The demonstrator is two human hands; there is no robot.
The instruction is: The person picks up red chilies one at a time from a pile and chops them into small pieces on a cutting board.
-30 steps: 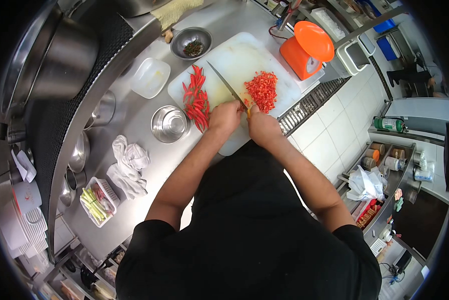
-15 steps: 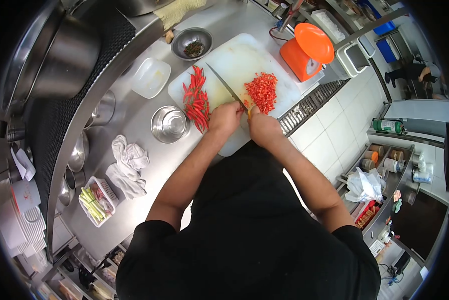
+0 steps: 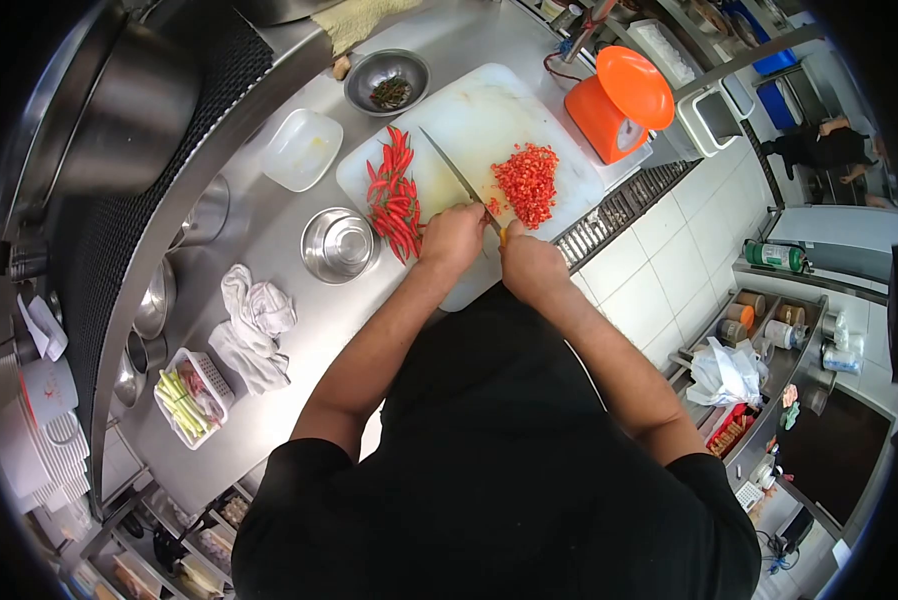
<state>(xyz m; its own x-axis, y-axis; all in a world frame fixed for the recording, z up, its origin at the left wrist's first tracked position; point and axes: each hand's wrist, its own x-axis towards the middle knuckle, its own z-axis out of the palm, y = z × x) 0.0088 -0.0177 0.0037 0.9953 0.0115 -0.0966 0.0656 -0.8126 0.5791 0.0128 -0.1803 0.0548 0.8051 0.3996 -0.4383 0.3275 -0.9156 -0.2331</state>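
A white cutting board (image 3: pixel 474 97) lies in front of me. My right hand (image 3: pixel 537 264) is closed round the yellow handle of a knife (image 3: pixel 453 168), whose long blade points away to the upper left. Beside the blade, my left hand (image 3: pixel 453 240) has its fingers curled on a red chilli, mostly hidden, with a bit of red at the fingertips. Whole red chillies (image 3: pixel 395 205) are heaped left of that hand. Chopped chilli (image 3: pixel 527 184) forms a pile on the board's right, with a few loose bits near the blade.
Left of the board stand an empty steel bowl (image 3: pixel 338 246), a white dish (image 3: pixel 303 150) and a bowl with stems (image 3: pixel 387 83). A crumpled towel (image 3: pixel 253 325) and vegetable basket (image 3: pixel 194 400) sit nearer. An orange scale (image 3: pixel 609 110) stands right. Another person (image 3: pixel 827 149) is at far right.
Both hands and the knife stay almost in place, with only a slight shift. The other person at the far right has moved further into view.
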